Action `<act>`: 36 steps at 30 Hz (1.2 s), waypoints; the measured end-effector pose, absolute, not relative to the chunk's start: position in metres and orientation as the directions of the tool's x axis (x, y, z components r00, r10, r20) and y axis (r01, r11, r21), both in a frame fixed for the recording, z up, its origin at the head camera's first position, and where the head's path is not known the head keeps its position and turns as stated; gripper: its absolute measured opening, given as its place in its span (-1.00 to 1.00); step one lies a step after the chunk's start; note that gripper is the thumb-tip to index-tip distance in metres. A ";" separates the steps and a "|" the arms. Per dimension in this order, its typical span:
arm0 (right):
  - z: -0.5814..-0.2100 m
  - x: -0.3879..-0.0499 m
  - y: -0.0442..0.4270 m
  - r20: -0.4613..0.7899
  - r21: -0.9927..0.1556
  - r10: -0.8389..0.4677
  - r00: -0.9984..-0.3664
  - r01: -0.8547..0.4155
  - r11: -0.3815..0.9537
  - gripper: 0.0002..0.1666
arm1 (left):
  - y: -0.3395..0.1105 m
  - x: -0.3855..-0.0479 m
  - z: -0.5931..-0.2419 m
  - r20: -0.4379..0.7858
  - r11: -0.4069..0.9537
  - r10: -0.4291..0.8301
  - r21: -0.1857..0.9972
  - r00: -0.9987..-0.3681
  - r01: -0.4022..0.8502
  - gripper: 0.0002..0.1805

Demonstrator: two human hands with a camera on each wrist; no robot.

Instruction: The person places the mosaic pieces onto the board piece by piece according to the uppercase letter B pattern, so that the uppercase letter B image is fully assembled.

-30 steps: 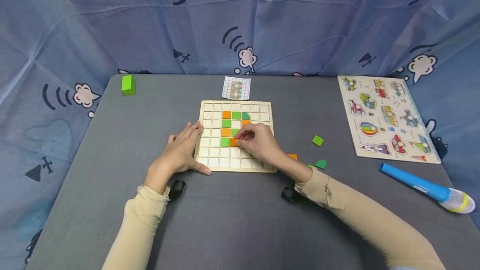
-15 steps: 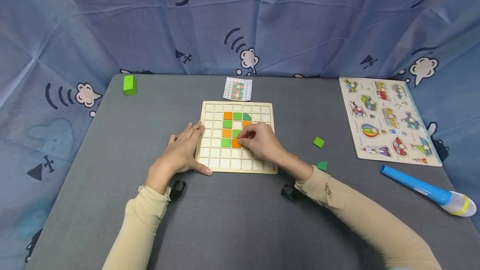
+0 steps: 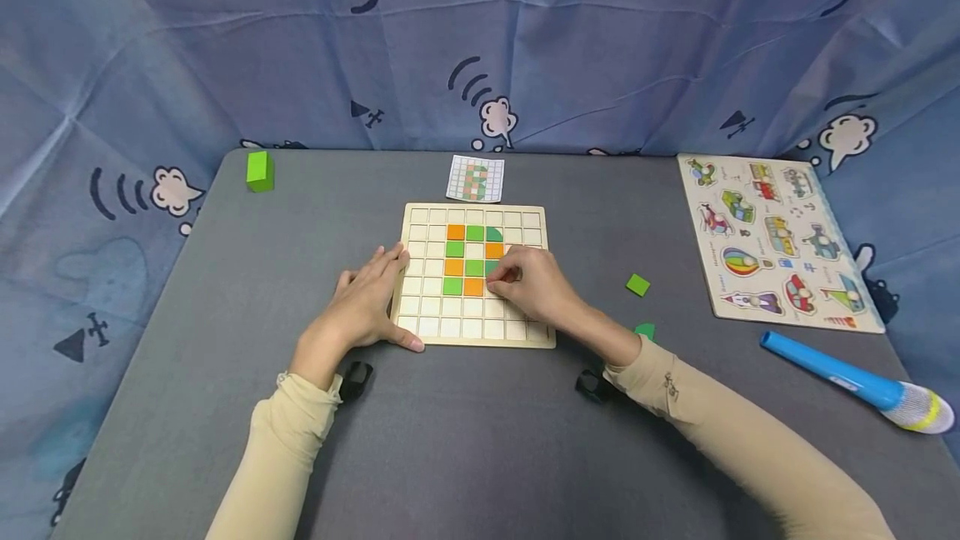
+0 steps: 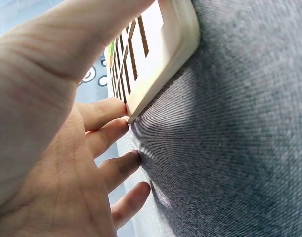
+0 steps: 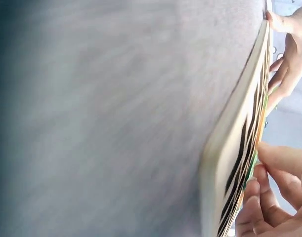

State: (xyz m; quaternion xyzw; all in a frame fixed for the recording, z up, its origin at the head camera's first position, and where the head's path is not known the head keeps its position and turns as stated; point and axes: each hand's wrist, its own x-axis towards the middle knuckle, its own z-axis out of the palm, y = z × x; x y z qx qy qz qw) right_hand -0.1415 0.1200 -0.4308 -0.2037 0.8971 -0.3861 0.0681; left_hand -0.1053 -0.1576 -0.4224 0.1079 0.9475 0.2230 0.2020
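A pale wooden grid board [image 3: 416,307] lies on the table, with orange and green square tiles set in its middle cells. My left hand [image 3: 360,302] spreads along the board's left side, fingertips at the edge and thumb by the near corner. Over the board, my right hand [image 3: 534,283] has loosely bent fingers, their tips beside an orange tile [image 3: 473,287] and at a dark green tile [image 3: 491,267] they partly cover. The right wrist view has thumb and fingertips [image 5: 260,172] close above the dark green tile; nothing is visibly held.
A pattern card [image 3: 476,179] lies behind the board. A green block [image 3: 260,171] stands far left. To the right are a loose green square [image 3: 637,285], a dark green piece [image 3: 645,331] partly behind the sleeve, a picture puzzle board [image 3: 780,244] and a blue toy microphone [image 3: 832,362].
My right hand has left the orange tile, which now lies flat in its cell, and moved slightly right, uncovering part of the dark green tile. The left hand stays put.
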 end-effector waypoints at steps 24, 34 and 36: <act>-0.415 -0.117 0.229 -0.049 -0.717 -0.353 -0.934 -0.213 0.664 -0.79 | -0.158 -0.105 -0.424 -0.324 0.873 0.302 0.472 -0.896 0.124 0.57; -0.411 -0.104 0.270 -0.084 -0.645 -0.376 -0.923 -0.237 0.726 -0.87 | -0.159 -0.104 -0.423 -0.325 0.872 0.303 0.475 -0.896 0.123 0.57; -0.411 -0.102 0.279 -0.127 -0.635 -0.403 -0.907 -0.238 0.735 -0.88 | -0.159 -0.104 -0.422 -0.325 0.873 0.302 0.473 -0.896 0.123 0.57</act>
